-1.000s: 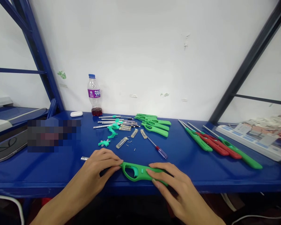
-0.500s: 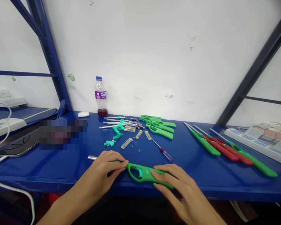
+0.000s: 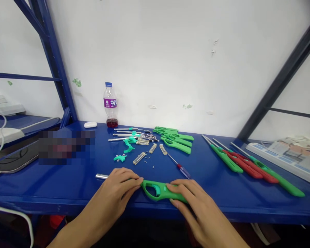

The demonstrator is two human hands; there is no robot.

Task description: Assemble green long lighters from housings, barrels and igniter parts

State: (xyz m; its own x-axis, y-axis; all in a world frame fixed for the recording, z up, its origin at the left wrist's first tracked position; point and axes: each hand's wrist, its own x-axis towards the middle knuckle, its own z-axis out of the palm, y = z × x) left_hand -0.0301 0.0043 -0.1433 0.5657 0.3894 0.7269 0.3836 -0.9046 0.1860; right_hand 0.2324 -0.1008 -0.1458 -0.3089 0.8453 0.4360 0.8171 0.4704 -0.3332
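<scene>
A green long-nosed gas lighter point(image 3: 151, 197) with a teal trigger lies between my hands at the table's front edge. My left hand point(image 3: 121, 187) pinches it where the handle meets the metal tube, whose tip pokes out to the left. Around the handle's right end my right hand point(image 3: 189, 196) is closed, fingers on top and thumb below. Beyond them lie clear fuel tanks point(image 3: 139, 158), teal triggers point(image 3: 120, 157), several metal tubes with wires point(image 3: 122, 135), and green handle shells point(image 3: 175, 143). A screwdriver point(image 3: 183, 171) with a purple handle rests behind my right hand.
Red and green lighters point(image 3: 244, 165) lie at the right, beside a white power strip point(image 3: 281, 167). A drink bottle point(image 3: 110, 106) and a white case point(image 3: 90, 124) stand near the wall. At the left lies a phone point(image 3: 15, 160) with a cable; a blurred patch covers something beside it.
Both hands keep their grip on the lighter. The right hand's fingers have shifted slightly along the handle, and the view has moved a little.
</scene>
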